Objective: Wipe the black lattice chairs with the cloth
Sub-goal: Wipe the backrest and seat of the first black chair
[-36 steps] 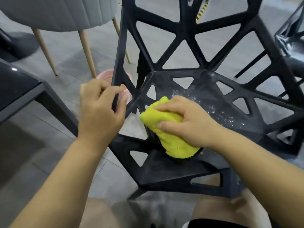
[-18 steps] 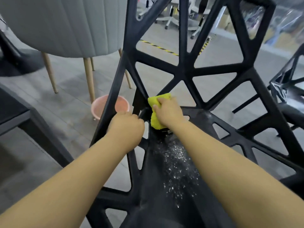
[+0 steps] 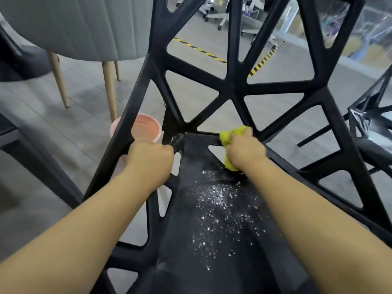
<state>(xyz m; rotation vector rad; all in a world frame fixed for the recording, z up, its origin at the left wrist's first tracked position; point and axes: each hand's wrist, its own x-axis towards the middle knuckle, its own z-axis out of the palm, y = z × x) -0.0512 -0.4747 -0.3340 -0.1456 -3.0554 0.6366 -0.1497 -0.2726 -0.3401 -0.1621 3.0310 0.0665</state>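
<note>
A black lattice chair (image 3: 233, 88) fills the middle of the view, its seat stretching away from me toward the upright back. White specks of dust lie scattered on the seat (image 3: 220, 211). My right hand (image 3: 244, 152) grips a yellow cloth (image 3: 230, 134) and presses it at the back edge of the seat, where the seat meets the backrest. My left hand (image 3: 151, 158) is curled round the chair's left frame bar, beside the back left corner of the seat.
A pink bucket (image 3: 146, 128) stands on the floor behind the chair's left side. A grey upholstered chair with wooden legs (image 3: 84, 28) is at the upper left. A second black lattice chair (image 3: 369, 124) is at the right. A dark table edge (image 3: 12, 134) sits at left.
The cloth and my right hand slid from the seat's front left to its back left corner, then right along the back edge. My left hand stayed gripping the frame. The view tilted up.
</note>
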